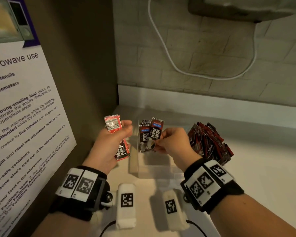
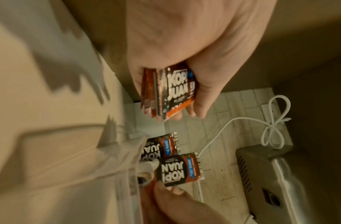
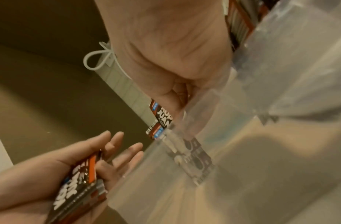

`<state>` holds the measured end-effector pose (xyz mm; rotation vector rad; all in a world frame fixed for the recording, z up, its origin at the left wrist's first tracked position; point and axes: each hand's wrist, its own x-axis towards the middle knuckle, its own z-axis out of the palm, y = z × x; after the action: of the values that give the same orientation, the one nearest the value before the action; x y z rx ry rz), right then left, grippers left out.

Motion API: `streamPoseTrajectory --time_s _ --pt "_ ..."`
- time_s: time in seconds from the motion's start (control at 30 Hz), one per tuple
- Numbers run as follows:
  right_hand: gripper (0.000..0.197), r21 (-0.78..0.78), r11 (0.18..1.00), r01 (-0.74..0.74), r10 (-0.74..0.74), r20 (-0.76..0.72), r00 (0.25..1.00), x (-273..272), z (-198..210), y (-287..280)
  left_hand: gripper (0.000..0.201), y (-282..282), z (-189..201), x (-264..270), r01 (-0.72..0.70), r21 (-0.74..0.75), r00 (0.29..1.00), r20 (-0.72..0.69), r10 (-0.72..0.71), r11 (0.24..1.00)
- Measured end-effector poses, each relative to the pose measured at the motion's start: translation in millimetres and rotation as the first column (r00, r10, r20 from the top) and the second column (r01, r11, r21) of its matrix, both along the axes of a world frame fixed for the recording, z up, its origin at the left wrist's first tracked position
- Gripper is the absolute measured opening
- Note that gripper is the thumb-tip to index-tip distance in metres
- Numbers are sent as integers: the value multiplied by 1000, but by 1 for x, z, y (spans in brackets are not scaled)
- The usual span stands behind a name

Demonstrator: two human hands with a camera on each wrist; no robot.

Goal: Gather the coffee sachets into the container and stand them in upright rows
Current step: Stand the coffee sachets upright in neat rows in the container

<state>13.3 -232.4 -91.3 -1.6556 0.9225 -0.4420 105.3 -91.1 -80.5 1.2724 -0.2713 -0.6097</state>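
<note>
A pale counter (image 1: 246, 177) sits in a corner, with a grey brick-pattern wall (image 1: 203, 57) behind it and a dark side panel on the left. A printed notice about microwave use (image 1: 24, 117) leans on that panel, and a white cable (image 1: 162, 41) hangs in a loop on the wall, below a grey metal appliance (image 1: 246, 9).

On the counter stands a clear plastic container (image 1: 154, 168). In its far left corner some coffee sachets (image 1: 144, 135) stand upright, with the print upside down. The right hand (image 1: 174, 142) is over the container and pinches one sachet (image 1: 156, 130) by its lower edge between the thumb and curled fingers; this sachet is upright, just beside the standing ones and a little higher than them. In the left wrist view this pinched sachet (image 2: 177, 169) is above the container rim, next to another one (image 2: 161, 148).

The left hand (image 1: 113, 146) is to the left of the container, above the counter, and holds a small stack of sachets (image 1: 117, 139). The thumb presses on the stack; in the right wrist view the fingers (image 3: 115, 142) are nearly straight behind it.

To the right of the container, a loose pile of sachets (image 1: 210, 142) lies on the counter, touching or almost touching the container wall. Both wrists carry black bands with white marker tags (image 1: 79, 183).
</note>
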Motion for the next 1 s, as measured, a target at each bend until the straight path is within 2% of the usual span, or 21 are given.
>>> streamPoseTrajectory --time_s 0.1,0.23,0.37,0.5,0.73,1.0 --pt "31 28 999 16 -15 -48 999 12 -10 1 22 1 -3 -6 45 -7 999 -12 -45 999" --pt "29 -58 997 60 -66 -100 993 26 -19 2 35 -1 -1 -15 73 -31 997 -37 -74 997" --pt "23 -99 993 60 -73 -125 990 28 -20 4 26 -2 -3 -17 77 -8 996 -48 -77 997" --pt "27 -105 994 24 -40 -150 988 28 -20 6 19 -3 -6 -19 104 2 994 -31 -103 995" --pt "31 -143 989 -32 -2 -232 973 26 -16 8 23 -6 -4 -21 145 -15 989 4 -145 989" --pt "39 -155 987 -35 -9 -273 962 26 -19 4 35 -4 -1 -17 33 -55 996 -83 -37 998"
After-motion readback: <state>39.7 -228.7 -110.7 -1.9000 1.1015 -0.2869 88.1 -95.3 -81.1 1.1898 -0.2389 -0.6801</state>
